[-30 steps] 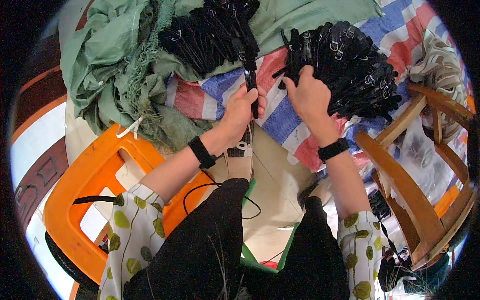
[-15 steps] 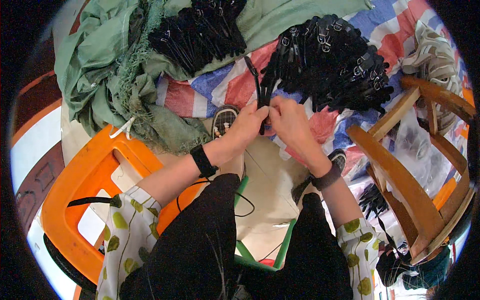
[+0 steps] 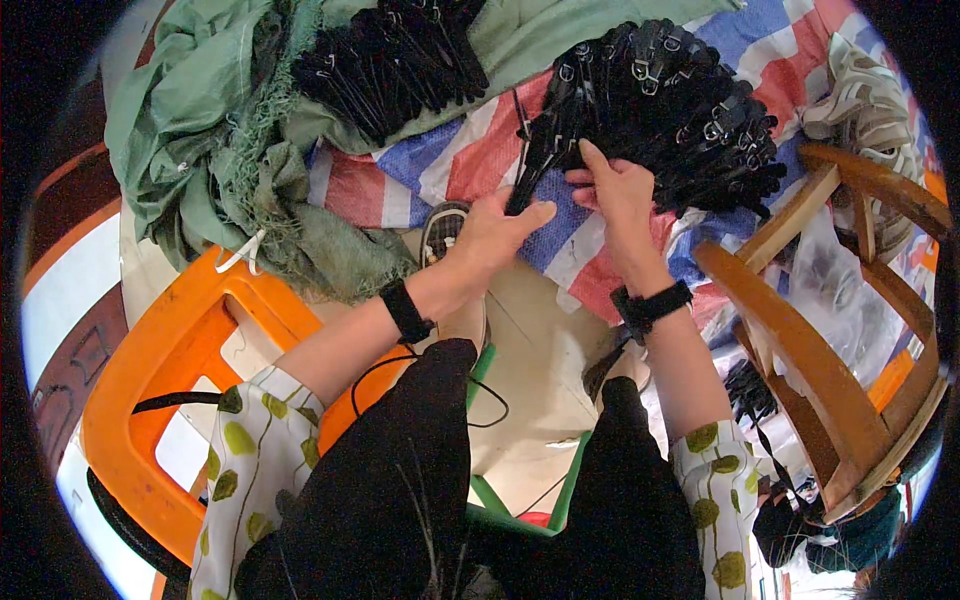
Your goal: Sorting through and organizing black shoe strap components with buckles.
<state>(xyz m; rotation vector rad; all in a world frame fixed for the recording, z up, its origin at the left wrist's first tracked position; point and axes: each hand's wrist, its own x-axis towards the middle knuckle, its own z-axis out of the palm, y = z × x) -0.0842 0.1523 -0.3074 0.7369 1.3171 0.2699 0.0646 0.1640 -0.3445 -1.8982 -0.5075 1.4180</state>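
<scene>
My left hand (image 3: pixel 497 235) grips a small bundle of black strap-like pieces (image 3: pixel 528 168) that stands up from its fingers. My right hand (image 3: pixel 617 196) touches the same bundle from the right, fingers pinching near its top. Just behind my right hand lies a big heap of black pieces with metal clips (image 3: pixel 668 100) on a red, white and blue striped sheet (image 3: pixel 440 165). A second black heap (image 3: pixel 390 62) lies further left on green cloth (image 3: pixel 215 130). Both wrists wear black bands.
An orange plastic stool (image 3: pixel 165 350) stands at the left. A wooden chair frame (image 3: pixel 810 330) stands at the right, with more black pieces (image 3: pixel 748 388) below it. A green stool (image 3: pixel 520 500) is under me, between my legs. A thin black cable hangs over my lap.
My hands came together, then rose toward the right-hand black heap. My left hand still holds the bundle; my right hand has returned to its top after leaving the heap.
</scene>
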